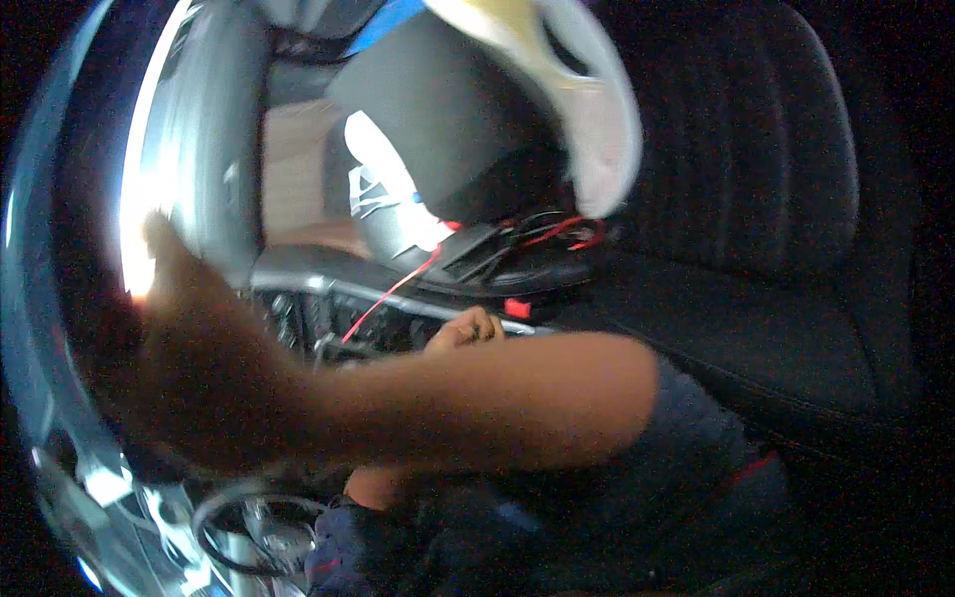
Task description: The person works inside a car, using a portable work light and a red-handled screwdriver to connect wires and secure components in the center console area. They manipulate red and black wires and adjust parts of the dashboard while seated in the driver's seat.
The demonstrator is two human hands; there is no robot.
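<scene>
My right forearm (pixel 487 403) crosses the picture from the right. Its hand, my right hand (pixel 214 373), is very close to the camera, dark and smeared, and its finger shape is unclear. Beyond the forearm, my left hand (pixel 466 328) rests at the centre console, fingers curled. Whatever is in them, if anything, is hidden. Part of my left arm (pixel 383 488) shows below the right forearm. A thin red cable (pixel 393 296) runs from near a white item (pixel 398 214), perhaps a bag or paper, down to the console (pixel 328 323) beside my left hand.
This is a car interior. A steering wheel (pixel 207 517) is at lower left, a black seat (pixel 746 159) at right. A red buckle (pixel 517 308) sits by the console. A large dark grey thing (pixel 448 119) with a white edge and a black tangle of cables (pixel 532 234) lie beyond.
</scene>
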